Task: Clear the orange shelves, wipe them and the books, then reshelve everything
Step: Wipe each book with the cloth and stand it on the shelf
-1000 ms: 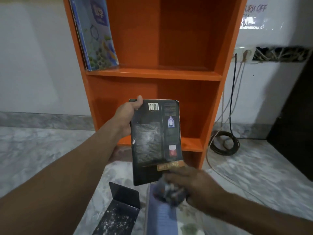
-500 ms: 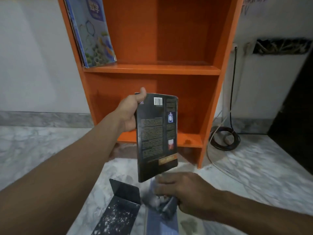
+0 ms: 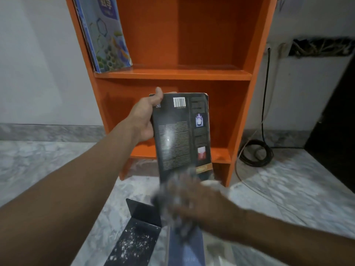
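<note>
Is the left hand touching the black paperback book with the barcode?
Touching. The head view shows the left hand gripping the black paperback book, thumb pressed over its top left corner.

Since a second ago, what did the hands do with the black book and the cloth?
The right hand, holding the grey cloth, dropped just below the black book, then swept back up onto its lower cover; it is blurred now. The left hand held the book's upper left edge throughout. The blue book on the upper orange shelf and the black bookend on the floor stayed put.
</note>
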`<action>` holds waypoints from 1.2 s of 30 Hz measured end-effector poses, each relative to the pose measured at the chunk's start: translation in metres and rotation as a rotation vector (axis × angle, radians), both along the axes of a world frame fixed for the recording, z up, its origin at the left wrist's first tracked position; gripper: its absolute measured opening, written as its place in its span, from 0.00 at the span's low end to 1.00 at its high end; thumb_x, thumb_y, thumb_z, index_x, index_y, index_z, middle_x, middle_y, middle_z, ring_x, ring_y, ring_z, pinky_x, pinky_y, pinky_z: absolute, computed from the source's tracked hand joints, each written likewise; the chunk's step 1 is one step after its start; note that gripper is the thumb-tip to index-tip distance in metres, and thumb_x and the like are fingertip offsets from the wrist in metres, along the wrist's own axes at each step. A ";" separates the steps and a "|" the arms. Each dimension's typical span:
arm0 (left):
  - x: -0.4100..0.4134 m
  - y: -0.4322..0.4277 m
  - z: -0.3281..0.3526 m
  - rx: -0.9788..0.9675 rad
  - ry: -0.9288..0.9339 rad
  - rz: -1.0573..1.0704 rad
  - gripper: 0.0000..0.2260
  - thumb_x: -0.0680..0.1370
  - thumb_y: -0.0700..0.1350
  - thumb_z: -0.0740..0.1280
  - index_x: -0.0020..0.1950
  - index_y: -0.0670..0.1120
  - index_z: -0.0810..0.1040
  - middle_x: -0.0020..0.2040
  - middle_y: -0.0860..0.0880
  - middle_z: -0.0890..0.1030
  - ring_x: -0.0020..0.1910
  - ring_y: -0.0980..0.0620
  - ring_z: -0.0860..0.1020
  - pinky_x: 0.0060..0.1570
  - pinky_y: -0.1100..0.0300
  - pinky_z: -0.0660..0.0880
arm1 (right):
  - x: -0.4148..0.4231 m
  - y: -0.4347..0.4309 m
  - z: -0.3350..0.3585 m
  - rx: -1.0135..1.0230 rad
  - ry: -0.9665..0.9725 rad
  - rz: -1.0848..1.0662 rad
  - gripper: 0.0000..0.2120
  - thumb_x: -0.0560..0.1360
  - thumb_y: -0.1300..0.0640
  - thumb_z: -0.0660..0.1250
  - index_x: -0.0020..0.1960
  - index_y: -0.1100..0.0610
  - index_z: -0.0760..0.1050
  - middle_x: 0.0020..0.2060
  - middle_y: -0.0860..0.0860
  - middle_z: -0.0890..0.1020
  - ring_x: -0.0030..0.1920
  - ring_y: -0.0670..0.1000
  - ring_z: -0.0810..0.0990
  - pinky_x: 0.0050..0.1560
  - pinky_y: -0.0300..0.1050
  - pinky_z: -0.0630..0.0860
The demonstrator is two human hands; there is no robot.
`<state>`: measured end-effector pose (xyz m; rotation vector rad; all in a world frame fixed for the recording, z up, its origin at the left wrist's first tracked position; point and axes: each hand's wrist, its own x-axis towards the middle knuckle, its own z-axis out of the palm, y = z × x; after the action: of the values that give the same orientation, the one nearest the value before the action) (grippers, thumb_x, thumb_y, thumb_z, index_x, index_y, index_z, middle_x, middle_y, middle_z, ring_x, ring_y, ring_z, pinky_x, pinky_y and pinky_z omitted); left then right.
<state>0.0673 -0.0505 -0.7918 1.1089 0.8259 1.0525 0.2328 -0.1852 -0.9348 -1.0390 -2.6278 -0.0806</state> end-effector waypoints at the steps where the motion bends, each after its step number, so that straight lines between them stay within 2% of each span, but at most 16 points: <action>1: -0.005 0.001 -0.001 0.005 0.012 0.010 0.23 0.81 0.59 0.60 0.65 0.44 0.80 0.59 0.42 0.83 0.57 0.42 0.82 0.58 0.46 0.78 | 0.005 -0.011 -0.010 -0.051 -0.136 0.100 0.14 0.79 0.54 0.62 0.63 0.46 0.75 0.65 0.50 0.75 0.65 0.52 0.72 0.58 0.58 0.77; 2: -0.009 0.000 -0.001 0.011 0.030 0.017 0.23 0.81 0.59 0.60 0.65 0.44 0.80 0.59 0.42 0.83 0.57 0.42 0.82 0.57 0.46 0.79 | 0.008 -0.019 -0.006 -0.055 -0.188 0.138 0.14 0.76 0.57 0.65 0.60 0.48 0.77 0.60 0.50 0.78 0.58 0.51 0.77 0.49 0.55 0.80; 4: -0.015 0.000 -0.003 0.019 0.058 0.024 0.23 0.81 0.58 0.60 0.65 0.42 0.79 0.59 0.41 0.83 0.56 0.42 0.83 0.54 0.47 0.80 | 0.013 -0.020 0.019 -0.042 -0.014 0.096 0.21 0.69 0.64 0.70 0.59 0.48 0.78 0.57 0.49 0.81 0.54 0.47 0.80 0.45 0.50 0.82; 6: -0.017 -0.002 -0.005 0.008 0.073 0.013 0.22 0.81 0.57 0.62 0.64 0.42 0.80 0.60 0.41 0.82 0.56 0.42 0.83 0.54 0.48 0.80 | 0.015 -0.006 0.059 0.109 0.273 0.032 0.27 0.66 0.66 0.75 0.62 0.49 0.77 0.59 0.49 0.81 0.58 0.42 0.76 0.50 0.47 0.82; 9: -0.015 -0.008 -0.004 -0.040 0.068 -0.042 0.26 0.79 0.58 0.64 0.68 0.40 0.76 0.62 0.39 0.80 0.60 0.40 0.80 0.62 0.45 0.76 | 0.017 0.037 0.124 0.376 0.525 -0.264 0.31 0.67 0.69 0.73 0.68 0.53 0.74 0.65 0.57 0.77 0.65 0.54 0.74 0.59 0.58 0.77; 12: -0.008 -0.012 -0.001 -0.001 0.024 -0.088 0.26 0.81 0.58 0.60 0.69 0.38 0.74 0.64 0.38 0.78 0.62 0.38 0.78 0.65 0.42 0.73 | 0.009 0.056 0.123 0.404 0.357 -0.421 0.35 0.68 0.68 0.68 0.73 0.49 0.68 0.75 0.58 0.64 0.74 0.60 0.62 0.70 0.62 0.65; 14: -0.005 -0.011 0.004 0.050 0.017 -0.067 0.24 0.82 0.58 0.59 0.62 0.40 0.80 0.58 0.39 0.82 0.57 0.39 0.81 0.60 0.44 0.77 | 0.005 0.039 0.077 0.366 0.183 -0.331 0.31 0.71 0.60 0.63 0.73 0.46 0.66 0.76 0.57 0.60 0.75 0.62 0.58 0.70 0.65 0.61; 16: -0.008 -0.010 0.006 0.082 0.019 -0.026 0.21 0.82 0.58 0.59 0.53 0.43 0.83 0.51 0.42 0.84 0.50 0.43 0.83 0.53 0.48 0.80 | 0.007 0.008 0.021 0.302 -0.011 -0.100 0.22 0.74 0.55 0.65 0.68 0.46 0.71 0.72 0.58 0.69 0.71 0.61 0.68 0.65 0.62 0.69; 18: -0.013 -0.009 0.007 0.096 0.030 -0.008 0.20 0.82 0.57 0.60 0.51 0.44 0.83 0.52 0.42 0.85 0.49 0.44 0.84 0.51 0.49 0.81 | 0.018 -0.016 -0.009 0.151 -0.170 0.097 0.11 0.75 0.53 0.66 0.56 0.46 0.76 0.57 0.54 0.80 0.55 0.54 0.80 0.48 0.54 0.82; 20: -0.018 -0.009 0.006 0.086 0.070 0.013 0.19 0.81 0.57 0.61 0.51 0.43 0.83 0.54 0.42 0.84 0.50 0.44 0.84 0.53 0.49 0.81 | 0.024 -0.027 -0.001 0.099 -0.121 0.108 0.07 0.76 0.50 0.66 0.54 0.46 0.78 0.53 0.50 0.83 0.48 0.50 0.82 0.39 0.46 0.82; 23: -0.019 -0.009 0.000 0.050 0.076 0.010 0.19 0.81 0.58 0.61 0.54 0.43 0.81 0.58 0.40 0.82 0.52 0.43 0.83 0.55 0.49 0.80 | 0.027 -0.018 0.058 0.189 0.233 -0.020 0.19 0.73 0.41 0.65 0.61 0.47 0.77 0.59 0.49 0.81 0.56 0.50 0.81 0.52 0.50 0.81; 27: -0.009 -0.009 -0.004 -0.002 0.068 -0.025 0.20 0.80 0.58 0.61 0.55 0.42 0.81 0.51 0.40 0.84 0.46 0.44 0.84 0.44 0.52 0.82 | 0.034 0.037 0.136 0.575 0.328 -0.346 0.25 0.71 0.59 0.71 0.68 0.50 0.73 0.68 0.61 0.72 0.65 0.64 0.73 0.61 0.59 0.74; 30: -0.002 -0.007 -0.002 0.046 0.057 -0.048 0.21 0.81 0.58 0.60 0.54 0.41 0.82 0.50 0.41 0.84 0.47 0.44 0.83 0.50 0.50 0.81 | 0.029 0.051 0.117 0.393 0.247 -0.437 0.38 0.69 0.69 0.69 0.74 0.46 0.65 0.77 0.57 0.58 0.76 0.62 0.57 0.72 0.61 0.59; 32: -0.005 -0.006 -0.001 0.065 0.033 -0.023 0.23 0.81 0.59 0.61 0.58 0.41 0.81 0.53 0.40 0.83 0.50 0.42 0.83 0.57 0.47 0.78 | 0.028 0.034 0.060 0.223 0.165 -0.320 0.34 0.75 0.66 0.64 0.75 0.42 0.61 0.78 0.52 0.53 0.77 0.57 0.51 0.75 0.58 0.52; 34: -0.013 -0.003 -0.002 0.071 0.018 0.039 0.23 0.80 0.59 0.62 0.62 0.41 0.80 0.59 0.40 0.82 0.57 0.40 0.81 0.60 0.45 0.77 | 0.036 0.010 0.005 0.151 -0.052 -0.090 0.21 0.78 0.57 0.63 0.69 0.43 0.69 0.73 0.53 0.66 0.71 0.57 0.68 0.68 0.54 0.70; 36: -0.019 -0.002 -0.003 0.067 0.020 0.111 0.20 0.80 0.58 0.62 0.56 0.43 0.82 0.58 0.42 0.83 0.56 0.42 0.82 0.57 0.46 0.78 | 0.046 -0.007 -0.015 0.061 -0.279 0.054 0.14 0.75 0.53 0.66 0.60 0.46 0.75 0.59 0.51 0.78 0.52 0.55 0.81 0.40 0.51 0.82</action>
<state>0.0478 -0.0530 -0.7943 1.1422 0.8812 1.1702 0.2791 -0.1925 -0.9498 -0.9996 -2.8788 -0.3124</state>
